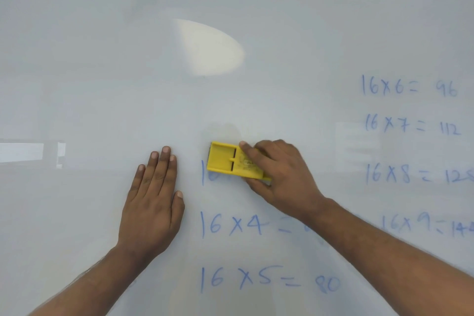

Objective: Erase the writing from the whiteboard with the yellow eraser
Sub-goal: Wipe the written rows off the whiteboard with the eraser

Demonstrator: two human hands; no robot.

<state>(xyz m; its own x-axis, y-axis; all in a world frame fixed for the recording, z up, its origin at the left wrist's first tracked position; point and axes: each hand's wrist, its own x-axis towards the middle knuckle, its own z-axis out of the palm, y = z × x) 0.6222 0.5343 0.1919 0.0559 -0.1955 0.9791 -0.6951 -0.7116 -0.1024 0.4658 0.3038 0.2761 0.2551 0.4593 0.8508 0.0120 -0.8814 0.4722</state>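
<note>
A whiteboard [102,72] fills the head view. Blue multiplication lines are written on it: "16x4" [230,224] and "16x5=80" [266,279] in the middle column, "16x6=96" [407,87] down to "16x9" [410,224] on the right. My right hand [282,177] presses the yellow eraser [225,160] flat on the board, over a line of which only the first stroke and a trace show below its left end. My left hand [154,202] lies flat on the board with fingers together, just left of the middle column, holding nothing.
The board's upper and left parts carry no writing. A bright lamp reflection [210,49] sits above the eraser, and a pale window reflection [23,152] lies at the left edge.
</note>
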